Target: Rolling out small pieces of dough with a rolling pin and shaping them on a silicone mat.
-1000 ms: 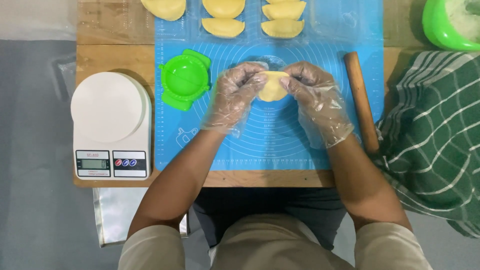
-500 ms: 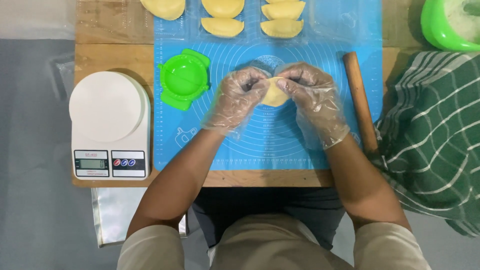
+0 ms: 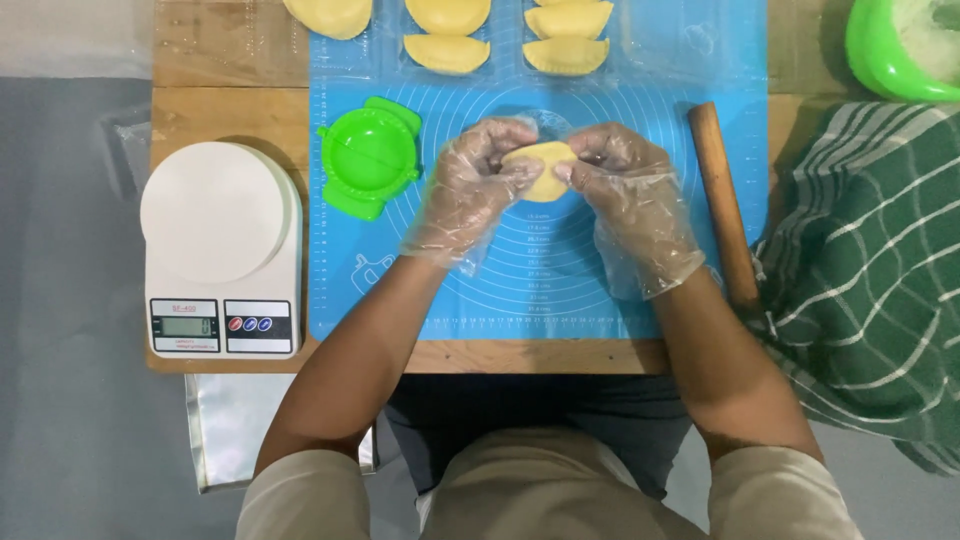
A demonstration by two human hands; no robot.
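- One wooden counter [image 3: 240,115] fills most of the view; its far edge is cut off by the top of the frame.
- A blue silicone mat [image 3: 520,290] with printed rings is laid across the counter, and its upper part runs out of view.
- A green-and-white striped cloth [image 3: 870,270] is draped at the right, cut off by the frame edge.
- A white kitchen scale [image 3: 222,250] is set at the counter's left end, well apart from the hands.
- A wooden rolling pin [image 3: 722,200] lies along the mat's right edge, its near end hidden beside the cloth.
- A green bowl [image 3: 880,50] is only partly seen in the top right corner.
- A green dumpling press [image 3: 368,158] lies open on the mat, just left of the hands.
- The left hand [image 3: 470,190] and right hand [image 3: 630,195], both in clear plastic gloves, are held together above the mat's middle.
- Folded pastries [image 3: 447,52] are lined up at the top, several cut off.
- A yellow dough piece [image 3: 545,168] is pinched between the fingers of both hands, closed on its edges; its sides are hidden by the gloves.
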